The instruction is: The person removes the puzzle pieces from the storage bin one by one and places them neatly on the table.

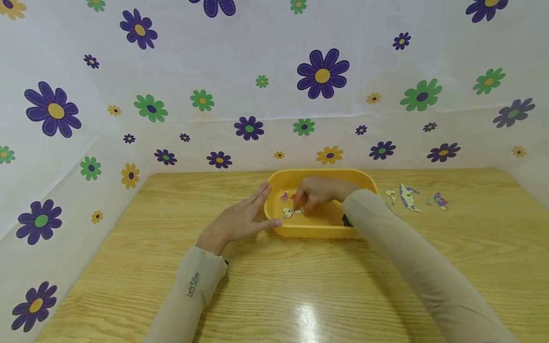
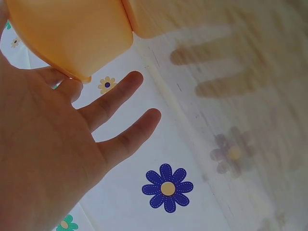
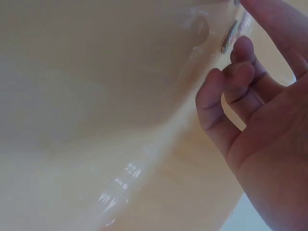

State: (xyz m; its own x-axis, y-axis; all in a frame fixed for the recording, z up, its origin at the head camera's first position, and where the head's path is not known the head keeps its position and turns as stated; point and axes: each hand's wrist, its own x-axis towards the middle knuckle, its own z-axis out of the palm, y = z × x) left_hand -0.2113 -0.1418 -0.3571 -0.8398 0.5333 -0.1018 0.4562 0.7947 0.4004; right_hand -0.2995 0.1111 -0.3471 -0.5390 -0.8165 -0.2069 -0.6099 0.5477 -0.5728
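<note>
A yellow tray stands on the table, its left end touched by my left hand, thumb at the front rim and fingers spread. In the left wrist view that hand lies against the tray's edge. My right hand reaches inside with curled fingers, thumb and forefinger pinching a small pale piece at the tray floor. Beside it lie a cream piece and a pink piece. The right wrist view shows my hand near a thin piece; its fingertips are partly cut off.
Right of the tray on the wooden table lie a small cream piece, a longer cream and blue piece and a purple piece. Behind stands a white flowered cloth. Something black shows by my right sleeve.
</note>
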